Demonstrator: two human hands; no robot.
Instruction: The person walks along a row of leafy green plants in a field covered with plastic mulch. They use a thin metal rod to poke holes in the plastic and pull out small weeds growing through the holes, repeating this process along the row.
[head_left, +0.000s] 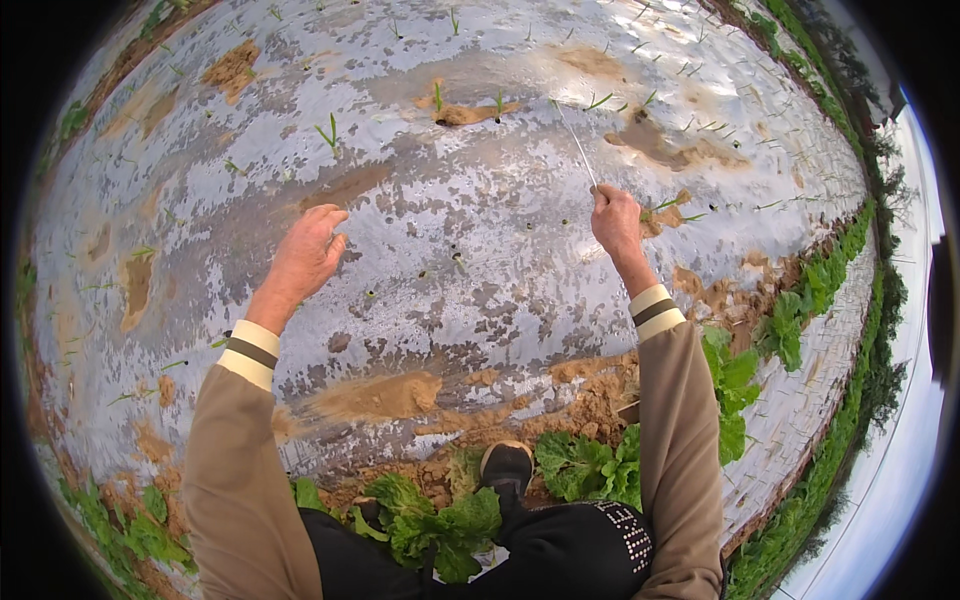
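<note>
My right hand (616, 217) is closed around the near end of a thin, pale metal rod (577, 144). The rod slants up and left over the plastic mulch film (420, 322), its far tip beside a small green shoot (554, 102). Above the film at the left is my left hand (309, 247), thumb and fingers apart, with nothing seen in it. Small dark planting holes, one of them a hole (529, 225), dot the film between my hands. Green seedlings (330, 136) stand up through the film farther off.
Leafy green plants (435, 525) grow in the soil strip at the bed's near edge, around my dark shoe (507, 466). Loose brown soil (397, 395) lies on the film. More leafy plants (784, 330) line the furrow at the right, with another film-covered bed (810, 405) beyond.
</note>
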